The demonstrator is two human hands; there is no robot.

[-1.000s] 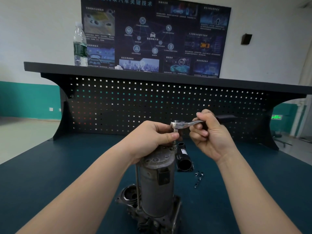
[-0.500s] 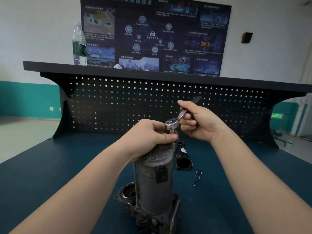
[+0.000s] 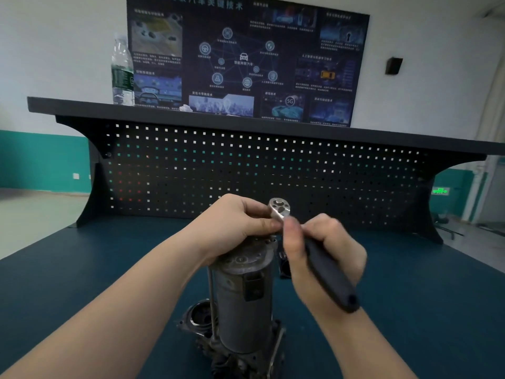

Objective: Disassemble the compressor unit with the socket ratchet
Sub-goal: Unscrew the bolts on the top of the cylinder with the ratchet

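Head view: the compressor unit point(image 3: 243, 302) stands upright at lower centre of the frame on the dark blue desk point(image 3: 410, 310), a grey cylinder on a rough cast base. The left hand point(image 3: 235, 222) sits over its top cap, fingers point(image 3: 269, 224) curled and pinching just below the chrome head of the socket ratchet point(image 3: 279, 208); whether they hold the socket, an extension or only steady it cannot be told, since the hand hides that part. The right hand point(image 3: 322, 258) is wrapped round the black ratchet handle point(image 3: 330, 272), thumb along its upper side, the handle pointing down toward the lower right of the frame.

Risks, as I judge them:
- The unit is tall on a narrow base and nothing clamps it. A hard swing of the handle could tip or twist it on the desk, as only the left hand's downward pressure restrains it.
- The socket's seating on the fastener is out of sight. If it sits askew, the drive may slip off and round the bolt head or knock the left fingertips.
- A black part point(image 3: 284, 265) lies just behind the unit, close to the right hand; the returning handle could strike it.
- A freed bolt may drop and roll off the desk.
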